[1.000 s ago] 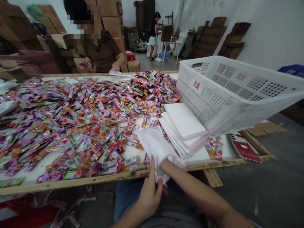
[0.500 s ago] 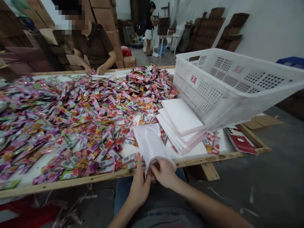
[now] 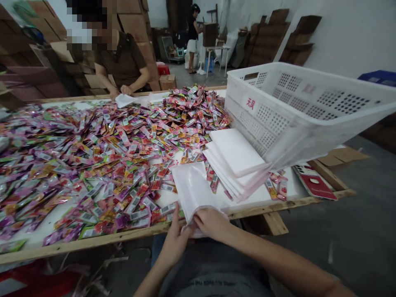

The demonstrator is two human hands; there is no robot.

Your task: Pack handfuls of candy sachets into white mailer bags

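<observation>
My left hand [image 3: 175,240] grips the white plastic bag [image 3: 192,185]; right hand [image 3: 213,224], fingers hidden, I can't tell; overpulling might tear it.

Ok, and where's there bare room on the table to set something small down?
Small bare patches of table show between the bag stack, front rail and loose packets, and between those packets and the phone. It's crowded left and centre, where heaped packets reach the held bag and the basket.
</observation>
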